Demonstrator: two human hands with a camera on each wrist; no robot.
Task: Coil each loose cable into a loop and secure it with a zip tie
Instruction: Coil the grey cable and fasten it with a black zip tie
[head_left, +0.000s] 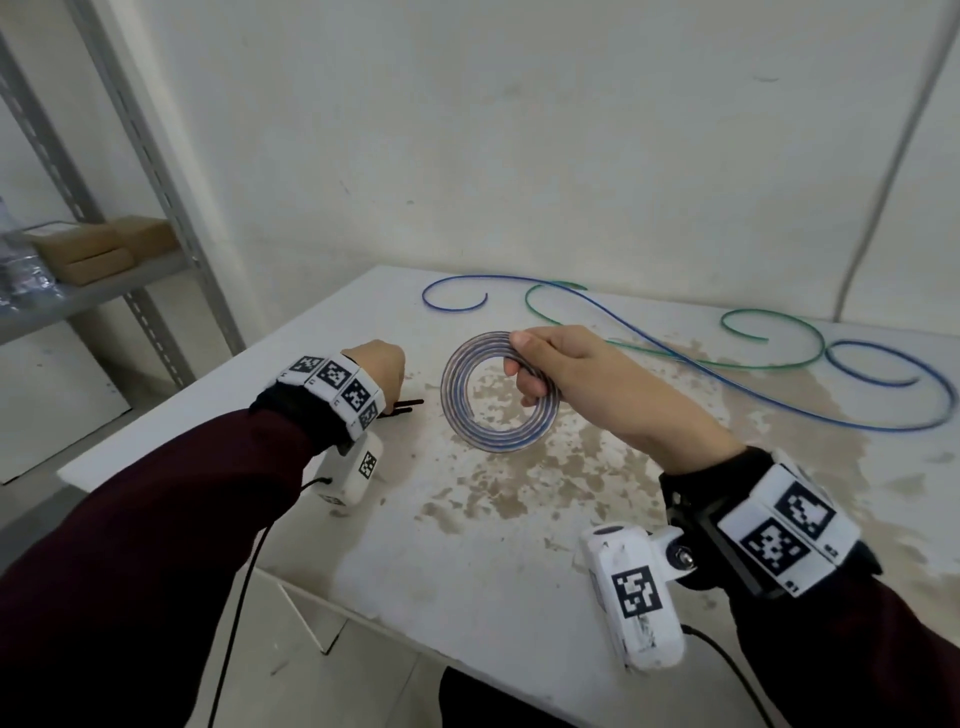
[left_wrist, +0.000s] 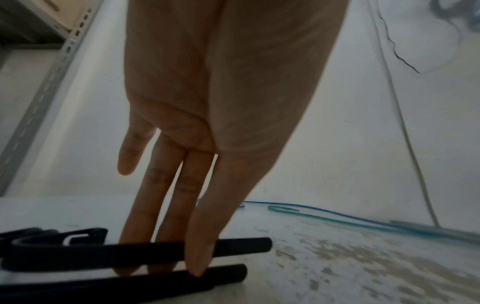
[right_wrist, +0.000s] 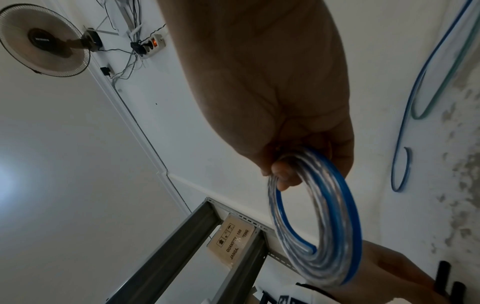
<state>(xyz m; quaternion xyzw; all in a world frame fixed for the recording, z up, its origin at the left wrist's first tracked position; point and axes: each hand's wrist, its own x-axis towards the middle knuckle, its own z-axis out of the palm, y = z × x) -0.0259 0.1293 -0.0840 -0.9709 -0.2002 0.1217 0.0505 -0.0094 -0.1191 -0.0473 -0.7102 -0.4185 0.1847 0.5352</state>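
While the right hand (head_left: 571, 374) holds a coiled cable (head_left: 498, 395) above the stained white surface (head_left: 519, 545), its fingers (right_wrist: 283, 176) and thumb curl round the right-hand side of the loop, a closed grip with the rest of the ring hanging free. The coil is clear with blue strands, several turns lying flat against one another. The left hand (head_left: 382, 366) reaches down at the surface's left side; the wrist view shows its fingers (left_wrist: 197, 236) straight, tips touching black zip ties (left_wrist: 145, 253) that lie flat there, nothing gripped. Two loose cables lie farther back on the surface, well apart from both hands: a blue cable (head_left: 727, 374) running in long curves from the far left out to the right edge, and a green cable (head_left: 779, 343) curling across it. A grey metal shelf (head_left: 98, 291) with cardboard boxes (head_left: 98, 249) stands at left against the wall.
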